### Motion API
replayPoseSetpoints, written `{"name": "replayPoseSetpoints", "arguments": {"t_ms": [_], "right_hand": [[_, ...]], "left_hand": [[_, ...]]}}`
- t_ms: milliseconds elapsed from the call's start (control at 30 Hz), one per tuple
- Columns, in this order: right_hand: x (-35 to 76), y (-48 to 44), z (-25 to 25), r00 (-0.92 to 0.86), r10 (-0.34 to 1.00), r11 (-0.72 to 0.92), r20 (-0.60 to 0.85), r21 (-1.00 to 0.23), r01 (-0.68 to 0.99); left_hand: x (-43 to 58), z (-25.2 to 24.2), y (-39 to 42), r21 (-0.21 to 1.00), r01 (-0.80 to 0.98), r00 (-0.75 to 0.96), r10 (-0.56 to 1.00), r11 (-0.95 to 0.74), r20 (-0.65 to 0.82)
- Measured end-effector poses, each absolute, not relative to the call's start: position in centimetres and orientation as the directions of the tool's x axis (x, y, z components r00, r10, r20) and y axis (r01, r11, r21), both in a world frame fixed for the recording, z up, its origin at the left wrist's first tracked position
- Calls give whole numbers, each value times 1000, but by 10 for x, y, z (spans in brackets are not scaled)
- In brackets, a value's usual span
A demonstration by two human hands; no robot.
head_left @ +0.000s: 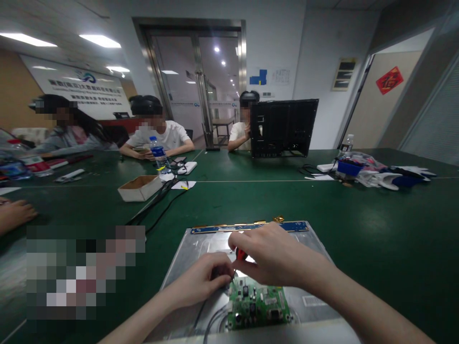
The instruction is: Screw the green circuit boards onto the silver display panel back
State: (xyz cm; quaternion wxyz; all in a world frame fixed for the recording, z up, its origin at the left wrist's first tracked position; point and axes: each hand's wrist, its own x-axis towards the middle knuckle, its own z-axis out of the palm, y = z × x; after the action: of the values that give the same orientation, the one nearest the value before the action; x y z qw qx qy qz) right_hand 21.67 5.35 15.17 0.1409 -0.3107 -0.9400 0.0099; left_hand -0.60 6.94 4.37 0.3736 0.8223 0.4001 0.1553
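Observation:
A screwdriver (241, 254) with a red and black handle is gripped in my right hand (268, 251), its thin shaft pointing down at the upper left corner of a green circuit board (258, 302). My left hand (213, 273) is closed beside the screwdriver's tip, thumb and fingers pinched together; what they hold is hidden. The board lies on the silver metal back of a flat display panel (182, 267). Along the panel's far edge runs a narrow blue circuit strip (210, 230), partly covered by my right hand. Dark cables (212, 319) lead off the board's left side.
An open cardboard box (139, 188) and black cables (159, 210) lie to the left on the green table (390, 239). Bottles stand farther back. Across the table, a person holds up a black display frame (285, 126). Bags and gloves (380, 174) are piled at right.

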Motion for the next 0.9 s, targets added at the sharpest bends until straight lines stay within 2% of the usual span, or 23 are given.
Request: {"name": "replayPoseSetpoints", "arguments": {"t_ms": [100,300,767,900], "right_hand": [[218,53,153,-757,607,793,244,-118,598],[222,48,161,-810,536,844,237,-182,505],[219,53,155,-764,595,800,250,-97,592],[221,53,158,-787,563,826,251,-130,549]], "left_hand": [[-5,46,68,734,548,619,784,-400,-35],[-5,44,68,729,534,642,766,-427,-21],[-7,41,69,726,552,634,772,-410,-46],[-7,41,68,725,539,635,772,-428,-16]]}}
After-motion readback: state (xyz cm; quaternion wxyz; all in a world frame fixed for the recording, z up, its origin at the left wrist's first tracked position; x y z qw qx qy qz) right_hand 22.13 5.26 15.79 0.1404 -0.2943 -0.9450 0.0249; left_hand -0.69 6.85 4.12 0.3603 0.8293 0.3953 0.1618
